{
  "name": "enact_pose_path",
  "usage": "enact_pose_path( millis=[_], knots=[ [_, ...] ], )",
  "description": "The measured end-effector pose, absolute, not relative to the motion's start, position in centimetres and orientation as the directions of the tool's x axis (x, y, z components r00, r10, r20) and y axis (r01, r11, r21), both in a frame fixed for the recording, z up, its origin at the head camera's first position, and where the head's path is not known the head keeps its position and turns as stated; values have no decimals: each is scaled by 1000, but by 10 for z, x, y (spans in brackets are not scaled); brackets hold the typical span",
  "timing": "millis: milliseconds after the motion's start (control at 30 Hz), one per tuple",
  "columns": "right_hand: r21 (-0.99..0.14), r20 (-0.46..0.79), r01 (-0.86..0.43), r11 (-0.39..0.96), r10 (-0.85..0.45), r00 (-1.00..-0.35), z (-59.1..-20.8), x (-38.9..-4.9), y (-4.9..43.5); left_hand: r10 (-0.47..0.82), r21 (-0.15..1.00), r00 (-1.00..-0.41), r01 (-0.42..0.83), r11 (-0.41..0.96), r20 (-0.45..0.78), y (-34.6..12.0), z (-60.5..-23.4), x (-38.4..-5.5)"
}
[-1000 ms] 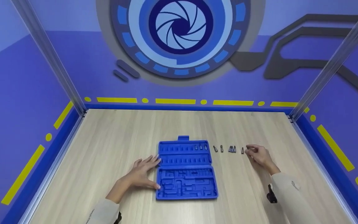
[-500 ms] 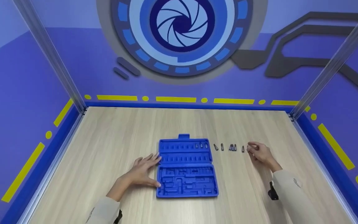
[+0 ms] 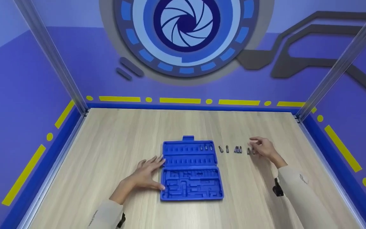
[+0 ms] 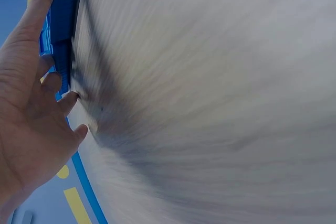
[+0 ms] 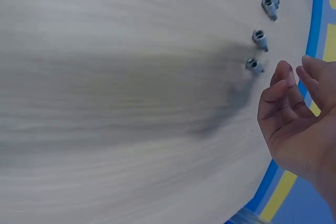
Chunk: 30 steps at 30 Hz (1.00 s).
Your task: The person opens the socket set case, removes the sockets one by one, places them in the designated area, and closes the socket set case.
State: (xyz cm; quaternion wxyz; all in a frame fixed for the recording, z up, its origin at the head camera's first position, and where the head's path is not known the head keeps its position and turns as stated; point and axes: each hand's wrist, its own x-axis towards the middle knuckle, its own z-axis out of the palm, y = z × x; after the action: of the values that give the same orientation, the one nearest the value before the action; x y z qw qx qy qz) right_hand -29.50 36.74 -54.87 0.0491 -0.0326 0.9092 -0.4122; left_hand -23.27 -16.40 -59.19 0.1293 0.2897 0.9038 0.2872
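An open blue plastic case [image 3: 189,166] lies flat on the wooden table. My left hand [image 3: 145,175] rests spread along its left side, thumb and fingertips at the edge. In the case's upper right corner sit 3 small metal bit sockets [image 3: 206,147]. Several more bit sockets stretch in a row to the right, some spaced apart and 3 close together [image 3: 238,149]. At the row's right end is a bit socket [image 5: 254,65] just off the fingertips of my right hand [image 3: 263,148]. That hand hovers with loosely bent fingers and holds nothing.
The wooden table [image 3: 122,133] is enclosed by blue printed panels [image 3: 183,89] at the back and sides. Metal posts [image 3: 326,86] rise at the back corners. The case's tab [image 3: 188,138] points toward the back.
My right hand has let go of the bit socket at the row's right end and lifted slightly away toward the back. My left hand has stayed at the case.
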Motion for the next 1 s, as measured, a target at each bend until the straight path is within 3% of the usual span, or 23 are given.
enact_pose_path(
  millis=[400, 733, 1000],
  knots=[
    [-776, -80, -67, 628, -204, -976, -544, -316, 311, 593, 594, -802, 446, 669, -66, -165, -588, -236],
    [-851, -110, -111, 513, -381, -918, -557, -313, 256, 592, 590, -802, 443, 675, -74, -164, -591, -235],
    [-874, -123, -102, 475, -419, -899, -563, -314, 230, 591, 602, -803, 434, 670, -78, -164, -592, -233]
  ],
)
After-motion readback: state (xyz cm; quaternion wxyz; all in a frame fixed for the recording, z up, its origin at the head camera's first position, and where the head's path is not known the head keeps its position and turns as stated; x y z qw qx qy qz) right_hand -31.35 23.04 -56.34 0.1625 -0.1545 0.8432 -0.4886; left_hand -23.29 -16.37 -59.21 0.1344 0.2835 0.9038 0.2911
